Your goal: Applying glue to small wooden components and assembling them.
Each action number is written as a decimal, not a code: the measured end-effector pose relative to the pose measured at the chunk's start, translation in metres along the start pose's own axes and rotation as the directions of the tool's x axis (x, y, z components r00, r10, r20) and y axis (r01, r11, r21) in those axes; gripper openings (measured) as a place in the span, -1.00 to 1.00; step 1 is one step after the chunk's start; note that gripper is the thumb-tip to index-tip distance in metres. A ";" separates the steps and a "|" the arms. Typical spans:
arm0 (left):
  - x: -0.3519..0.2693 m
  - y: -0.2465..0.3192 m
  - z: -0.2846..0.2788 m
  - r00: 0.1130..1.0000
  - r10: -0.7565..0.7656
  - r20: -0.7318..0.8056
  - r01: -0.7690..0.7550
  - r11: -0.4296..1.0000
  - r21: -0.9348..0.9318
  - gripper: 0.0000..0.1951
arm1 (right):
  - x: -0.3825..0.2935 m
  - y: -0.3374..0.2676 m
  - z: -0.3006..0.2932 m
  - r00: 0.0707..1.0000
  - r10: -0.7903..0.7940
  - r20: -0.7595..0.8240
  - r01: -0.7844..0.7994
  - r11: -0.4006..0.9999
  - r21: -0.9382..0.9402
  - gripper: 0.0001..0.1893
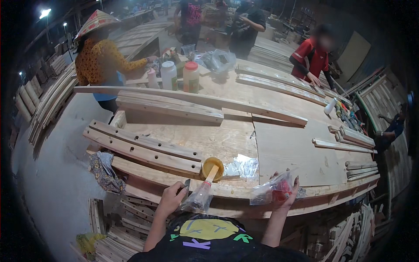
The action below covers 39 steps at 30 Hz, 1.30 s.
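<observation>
My left hand (172,198), near the front edge of the workbench (229,193), pinches a small dark flat blade between thumb and fingers. My right hand (284,198) holds a clear plastic bag (262,193) with a red object (282,191) in it; the object's kind is unclear. Between the hands is a round tub of yellowish paste (207,163), a flat wooden stick (212,173) resting in it. The stick's near end is wrapped in clear plastic (198,198). Right of the tub lies a crumpled shiny sheet (244,166).
Drilled wooden rails (144,145) lie at left, beside a patterned rag (106,173). Longer boards (170,106) cross the bench. Farther back stand a white jar (169,76) and a red-lidded jar (191,78). Wood strips (340,145) lie at right. Several people are around the bench and beyond.
</observation>
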<state>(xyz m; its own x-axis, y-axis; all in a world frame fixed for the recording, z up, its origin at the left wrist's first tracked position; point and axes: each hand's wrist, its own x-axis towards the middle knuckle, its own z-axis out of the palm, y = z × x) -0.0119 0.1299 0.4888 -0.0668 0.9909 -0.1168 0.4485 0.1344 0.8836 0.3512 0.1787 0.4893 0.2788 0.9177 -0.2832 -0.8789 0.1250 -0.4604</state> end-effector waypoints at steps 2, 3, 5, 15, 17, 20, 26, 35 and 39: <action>0.000 0.002 0.000 1.000 0.005 -0.004 -0.005 1.000 0.007 -0.78 | -0.001 0.000 0.000 1.000 -0.024 0.011 0.024 1.000 -0.012 -0.45; 0.000 0.003 0.000 1.000 -0.001 -0.001 0.001 1.000 0.012 -0.78 | -0.002 0.000 0.000 0.998 -0.052 0.022 0.052 0.998 -0.020 -0.46; 0.000 0.003 0.000 1.000 -0.007 -0.001 0.007 1.000 0.015 -0.77 | -0.005 -0.001 0.007 0.999 -0.023 0.047 0.024 1.000 -0.018 -0.52; 0.000 -0.006 0.002 1.000 0.000 -0.017 0.000 1.000 -0.007 -0.77 | 0.008 0.005 -0.004 0.993 -0.071 0.095 0.080 0.992 -0.095 -0.55; -0.001 -0.009 0.004 1.000 -0.008 -0.018 0.008 1.000 -0.007 -0.77 | 0.003 0.009 0.003 0.982 -0.122 0.145 0.138 0.984 -0.113 -0.53; -0.004 -0.008 0.004 0.998 0.041 -0.036 -0.041 0.999 0.007 -0.78 | -0.006 0.010 0.006 0.962 -0.186 0.202 0.215 0.967 -0.135 -0.51; -0.004 -0.003 0.003 0.999 0.048 -0.010 -0.048 0.998 0.040 -0.79 | -0.007 0.014 0.011 0.960 -0.217 0.177 0.247 0.954 -0.167 -0.51; 0.002 -0.029 0.012 0.985 0.029 -0.170 -0.019 0.998 0.062 -0.70 | 0.011 -0.011 -0.018 0.947 -0.095 0.305 0.172 0.956 -0.236 -0.52; -0.020 -0.046 0.007 0.960 -0.052 -0.275 0.013 0.990 -0.143 -0.72 | 0.025 -0.014 -0.026 0.830 0.037 0.556 0.210 0.903 -0.375 -0.43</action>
<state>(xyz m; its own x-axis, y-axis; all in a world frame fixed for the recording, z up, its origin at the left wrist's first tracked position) -0.0253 0.1043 0.4473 -0.3326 0.9425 -0.0340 0.3159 0.1453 0.9376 0.3805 0.1898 0.4668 -0.0163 0.9764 0.2154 -0.5897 0.1646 -0.7907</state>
